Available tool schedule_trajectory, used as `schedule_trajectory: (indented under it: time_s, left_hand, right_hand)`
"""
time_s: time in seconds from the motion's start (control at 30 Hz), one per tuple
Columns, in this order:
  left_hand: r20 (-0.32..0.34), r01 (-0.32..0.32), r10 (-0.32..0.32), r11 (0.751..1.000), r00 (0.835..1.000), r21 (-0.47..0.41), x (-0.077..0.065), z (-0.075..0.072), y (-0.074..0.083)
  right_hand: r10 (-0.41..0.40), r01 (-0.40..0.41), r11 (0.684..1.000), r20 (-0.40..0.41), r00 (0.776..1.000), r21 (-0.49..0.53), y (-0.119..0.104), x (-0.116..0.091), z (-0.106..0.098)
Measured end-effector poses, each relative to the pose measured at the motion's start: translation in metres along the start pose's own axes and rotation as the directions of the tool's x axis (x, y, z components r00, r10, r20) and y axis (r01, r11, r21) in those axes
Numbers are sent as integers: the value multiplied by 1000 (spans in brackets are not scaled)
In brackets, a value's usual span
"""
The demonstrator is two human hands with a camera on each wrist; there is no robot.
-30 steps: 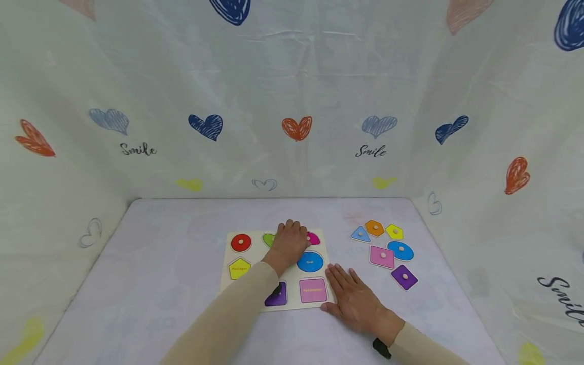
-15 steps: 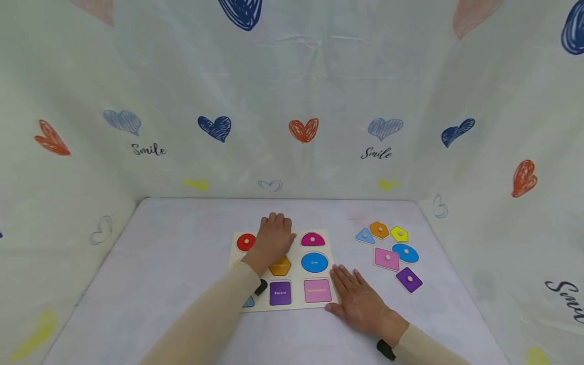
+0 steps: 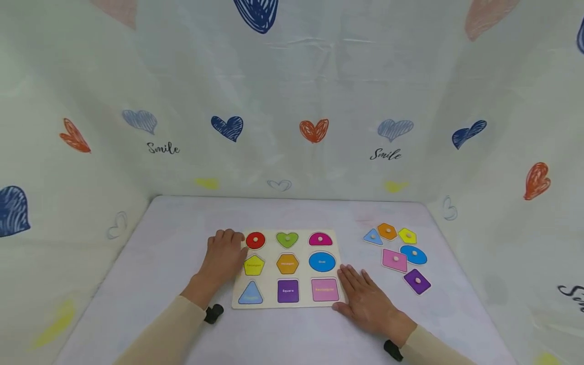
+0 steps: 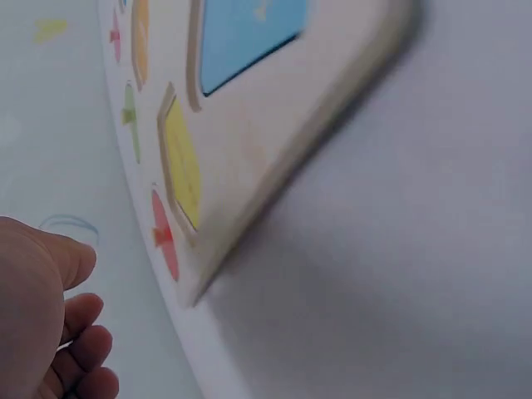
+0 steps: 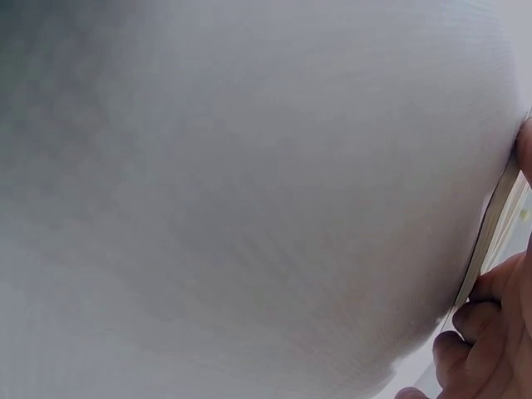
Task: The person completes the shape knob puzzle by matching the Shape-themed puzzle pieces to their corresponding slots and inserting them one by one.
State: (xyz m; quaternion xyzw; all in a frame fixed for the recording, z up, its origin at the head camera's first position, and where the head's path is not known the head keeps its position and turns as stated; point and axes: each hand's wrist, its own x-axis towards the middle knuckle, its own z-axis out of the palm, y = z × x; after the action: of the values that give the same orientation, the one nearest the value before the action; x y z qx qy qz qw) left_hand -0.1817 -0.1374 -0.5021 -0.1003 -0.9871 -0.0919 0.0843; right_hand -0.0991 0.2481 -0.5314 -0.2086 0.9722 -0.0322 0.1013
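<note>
1. Beige sleeves [image 3: 159, 334] cover both forearms, which reach in from the lower left and lower right of the head view over a pale table [image 3: 191, 218]. Dark objects [image 3: 213, 314] show at both wrists.
2. Between the hands, flat on the table, lies a cream puzzle board [image 3: 270, 253] with three rows of three coloured shapes.
3. The left hand [image 3: 223, 261] is at the board's upper left corner, back of the hand upward, forearm slanting up and to the right. Its fingers are loosely bent and hold nothing. In the left wrist view, background shows between the fingers and the board; whether any part touches the edge cannot be told.
4. The right hand [image 3: 367, 304] lies palm down at the board's right edge, fingers extended up and to the left, thumb spread near the lower right corner. In the right wrist view, its digits meet the board's edge without curling around it.
5. Along the top row sit three knobbed pieces: a red circle [image 3: 255, 241], closest to the left hand, a green heart [image 3: 287, 240] and a magenta half-circle [image 3: 321, 240].
6. Beyond the right hand, six loose knobbed pieces [image 3: 394, 260] lie on the table, apart from the board.
</note>
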Motion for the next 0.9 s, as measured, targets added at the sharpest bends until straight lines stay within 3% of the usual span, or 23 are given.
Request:
schedule_trajectory:
  time_s: [0.17,0.4,0.57,0.7,0.9]
  left_hand:
    - [7,57,-57,998,998,-17,-37,-2,-19]
    - [37,30,-30,1000,999,0,-80,-2,-29]
    - [130,38,-33,999,991,-33,-93,-2,-27]
    - [211,7,4,999,978,-53,-97,-2,-25]
    - [349,-36,53,998,936,-56,-102,1,-22]
  right_hand:
    - [3,-3,1000,-8,1000,-3,1,-1,1]
    - [-13,13,1000,-10,1000,11,0,0,-1]
    - [-21,21,1000,-7,1000,1,1,0,-3]
    - [-22,22,1000,-1,1000,4,2,0,-4]
    - [-33,33,999,0,999,-1,3,-1,-4]
